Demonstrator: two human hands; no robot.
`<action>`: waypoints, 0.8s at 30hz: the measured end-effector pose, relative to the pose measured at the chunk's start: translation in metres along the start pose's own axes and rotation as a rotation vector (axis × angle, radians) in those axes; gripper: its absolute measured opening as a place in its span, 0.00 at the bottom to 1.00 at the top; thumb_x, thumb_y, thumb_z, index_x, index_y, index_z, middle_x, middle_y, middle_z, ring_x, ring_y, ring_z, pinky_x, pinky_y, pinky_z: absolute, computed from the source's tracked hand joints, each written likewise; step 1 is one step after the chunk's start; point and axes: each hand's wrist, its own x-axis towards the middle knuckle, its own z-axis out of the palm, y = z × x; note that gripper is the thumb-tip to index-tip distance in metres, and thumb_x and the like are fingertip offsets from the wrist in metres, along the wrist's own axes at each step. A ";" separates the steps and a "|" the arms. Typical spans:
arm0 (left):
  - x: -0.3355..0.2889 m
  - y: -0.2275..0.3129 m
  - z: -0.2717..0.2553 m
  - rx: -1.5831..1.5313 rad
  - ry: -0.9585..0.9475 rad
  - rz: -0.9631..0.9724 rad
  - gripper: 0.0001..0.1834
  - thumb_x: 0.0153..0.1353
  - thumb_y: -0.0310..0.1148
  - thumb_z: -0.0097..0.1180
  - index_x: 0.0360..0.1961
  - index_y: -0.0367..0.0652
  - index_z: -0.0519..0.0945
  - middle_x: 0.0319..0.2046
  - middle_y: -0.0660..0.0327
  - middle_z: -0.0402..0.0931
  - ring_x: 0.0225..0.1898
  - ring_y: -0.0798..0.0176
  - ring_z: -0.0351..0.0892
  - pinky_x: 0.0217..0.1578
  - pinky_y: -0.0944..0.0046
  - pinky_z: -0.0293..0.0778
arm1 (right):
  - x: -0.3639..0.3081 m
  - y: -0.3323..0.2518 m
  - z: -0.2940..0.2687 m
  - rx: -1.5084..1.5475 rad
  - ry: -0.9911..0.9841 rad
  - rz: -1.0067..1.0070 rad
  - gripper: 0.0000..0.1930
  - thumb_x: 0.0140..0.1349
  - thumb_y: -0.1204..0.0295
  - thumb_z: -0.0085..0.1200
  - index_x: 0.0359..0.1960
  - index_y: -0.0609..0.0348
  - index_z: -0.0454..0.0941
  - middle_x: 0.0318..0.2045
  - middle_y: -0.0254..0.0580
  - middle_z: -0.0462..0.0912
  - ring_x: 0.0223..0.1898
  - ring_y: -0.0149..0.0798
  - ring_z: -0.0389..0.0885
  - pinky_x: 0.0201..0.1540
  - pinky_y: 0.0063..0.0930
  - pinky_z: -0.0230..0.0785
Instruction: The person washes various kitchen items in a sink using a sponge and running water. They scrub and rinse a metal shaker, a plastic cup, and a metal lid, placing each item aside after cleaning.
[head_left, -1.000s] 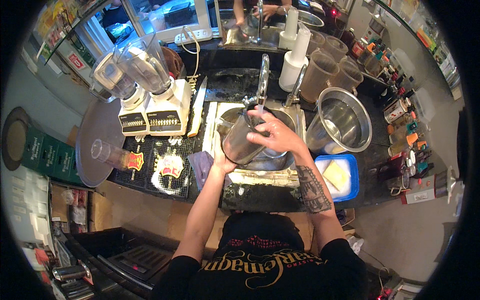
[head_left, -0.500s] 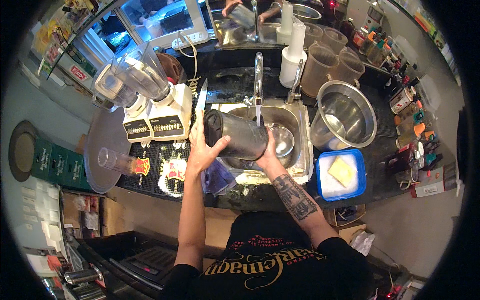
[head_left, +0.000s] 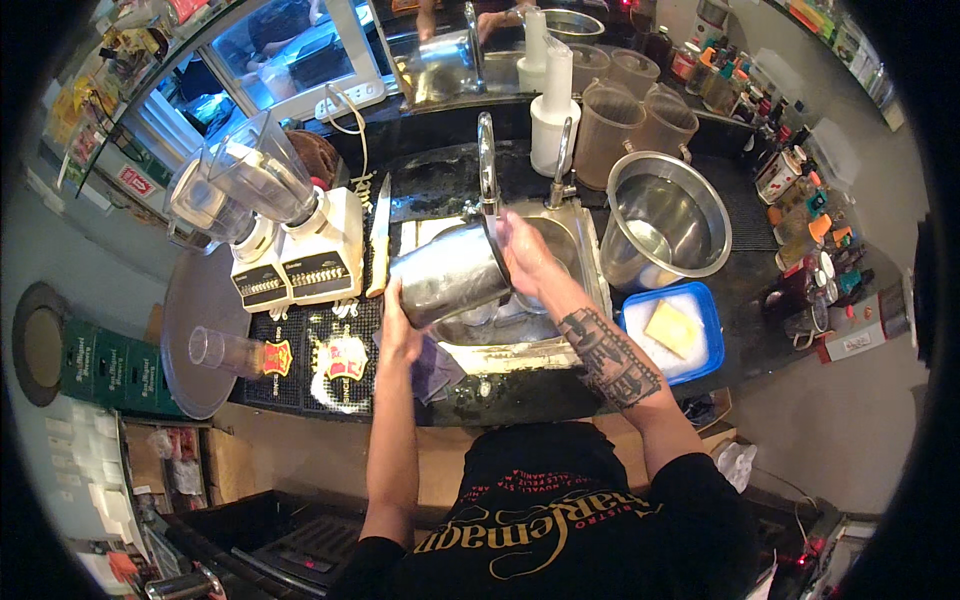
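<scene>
The person's black shirt [head_left: 560, 510] is cut off by the lower edge. On the dark counter [head_left: 500, 402], a purple cloth [head_left: 432, 372] is partly hidden by the left forearm. The left hand [head_left: 401, 328] grips the lower left end of a shiny container [head_left: 450, 275], tilted on its side above the sink [head_left: 520, 356] and covering part of the basin. The right hand [head_left: 527, 255] is at its other end, beneath the tap [head_left: 487, 160]; whether it grips, I cannot tell. Blenders [head_left: 325, 250] stand left, a steel bucket [head_left: 622, 245] right. Behind, a window [head_left: 290, 55] shows blurred shapes.
</scene>
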 end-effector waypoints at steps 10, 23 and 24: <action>0.038 -0.090 0.005 -0.404 -0.199 -0.349 0.45 0.59 0.69 0.36 0.70 0.51 0.53 0.68 0.50 0.55 0.65 0.40 0.60 0.56 0.27 0.62 | 0.000 -0.039 -0.010 -1.618 -0.456 -0.407 0.19 0.69 0.64 0.47 0.47 0.71 0.76 0.45 0.48 0.82 0.51 0.37 0.79 0.56 0.33 0.69; 0.038 -0.087 0.003 -0.564 -0.310 -0.278 0.39 0.60 0.65 0.36 0.66 0.52 0.62 0.66 0.53 0.61 0.64 0.41 0.63 0.53 0.31 0.65 | -0.005 -0.036 0.000 -1.403 -0.303 -0.790 0.19 0.69 0.58 0.47 0.39 0.65 0.79 0.38 0.52 0.81 0.41 0.48 0.80 0.44 0.37 0.70; 0.037 -0.085 0.004 -0.525 -0.244 -0.251 0.38 0.60 0.63 0.37 0.65 0.52 0.63 0.64 0.53 0.64 0.62 0.42 0.65 0.52 0.29 0.65 | -0.010 -0.035 0.004 -1.394 -0.367 -0.605 0.21 0.69 0.56 0.47 0.39 0.66 0.78 0.38 0.52 0.80 0.41 0.49 0.80 0.44 0.37 0.70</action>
